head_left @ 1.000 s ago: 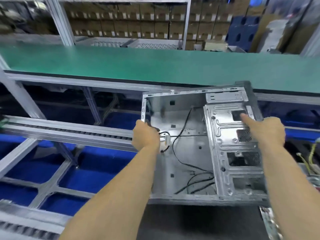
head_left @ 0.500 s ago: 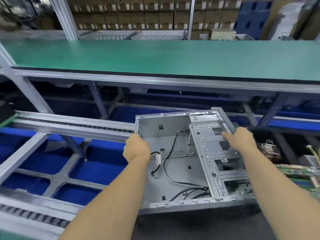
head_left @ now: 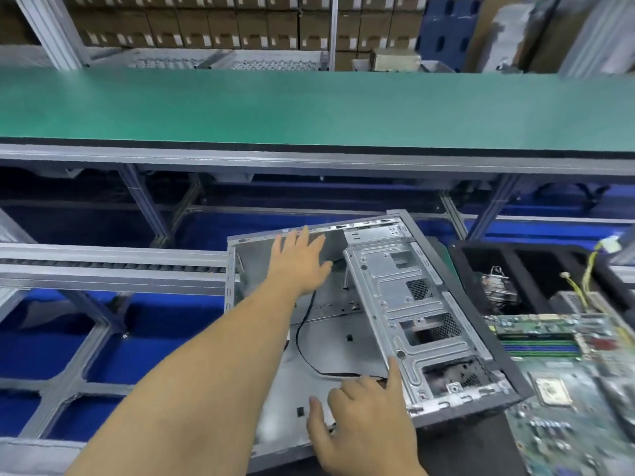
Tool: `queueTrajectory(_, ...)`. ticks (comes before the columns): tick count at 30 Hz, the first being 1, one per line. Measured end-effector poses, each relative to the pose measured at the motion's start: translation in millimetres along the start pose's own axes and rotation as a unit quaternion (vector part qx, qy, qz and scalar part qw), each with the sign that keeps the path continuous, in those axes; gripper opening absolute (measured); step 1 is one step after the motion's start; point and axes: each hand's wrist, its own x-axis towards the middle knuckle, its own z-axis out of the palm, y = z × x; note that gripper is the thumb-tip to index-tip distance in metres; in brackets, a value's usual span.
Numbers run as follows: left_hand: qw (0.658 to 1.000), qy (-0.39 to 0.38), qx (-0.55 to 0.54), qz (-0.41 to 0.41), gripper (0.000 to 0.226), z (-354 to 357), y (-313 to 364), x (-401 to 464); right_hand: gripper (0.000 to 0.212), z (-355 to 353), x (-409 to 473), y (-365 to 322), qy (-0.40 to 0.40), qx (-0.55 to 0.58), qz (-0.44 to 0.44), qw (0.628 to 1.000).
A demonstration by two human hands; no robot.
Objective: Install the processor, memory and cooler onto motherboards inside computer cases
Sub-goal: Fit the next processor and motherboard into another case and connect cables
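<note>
Head view: green conveyor belt (head_left: 309, 108), stacked cartons (head_left: 206, 25).

The open computer case (head_left: 330, 341) is taken as the landmark. Its bare floor is crossed by a black cable (head_left: 304, 341), and its right half is roofed by the perforated drive cage (head_left: 412, 314). Just right of the case, passage is blocked by a motherboard (head_left: 563, 383) and a black tray (head_left: 515, 269). Left of the case, open gaps are framed by the metal rails (head_left: 110, 266). Beyond the case, the green counter (head_left: 309, 108) lies unobstructed.
</note>
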Motion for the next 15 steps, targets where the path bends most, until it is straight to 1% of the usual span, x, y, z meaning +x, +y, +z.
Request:
queueTrajectory(3,0.998,-0.019,0.046,-0.032,0.066,4,-11,11,0.038,7,5,13,0.034,-0.025,-0.032,0.999)
queueTrajectory(5,0.995,-0.029,0.063,-0.069,0.056,5,-24,14,0.040,9,17,23,0.047,-0.041,-0.043,0.997)
queueTrajectory(7,0.992,-0.035,0.089,-0.080,0.042,5,-33,16,0.045,9,27,33,0.049,-0.064,-0.052,0.995)
queueTrajectory(9,0.992,-0.033,0.081,-0.093,0.036,2,-37,18,0.046,11,35,45,0.035,-0.072,-0.068,0.994)
queueTrajectory(12,0.991,-0.034,0.062,-0.117,0.032,-3,-38,21,0.046,14,49,67,-0.019,-0.045,-0.088,0.995)
queueTrajectory(14,0.987,-0.035,0.072,-0.136,0.034,-8,-41,21,0.044,14,63,84,-0.021,-0.023,-0.098,0.995)
queueTrajectory(15,0.985,-0.038,0.077,-0.148,0.036,-10,-44,19,0.041,10,71,93,-0.038,-0.013,-0.098,0.994)
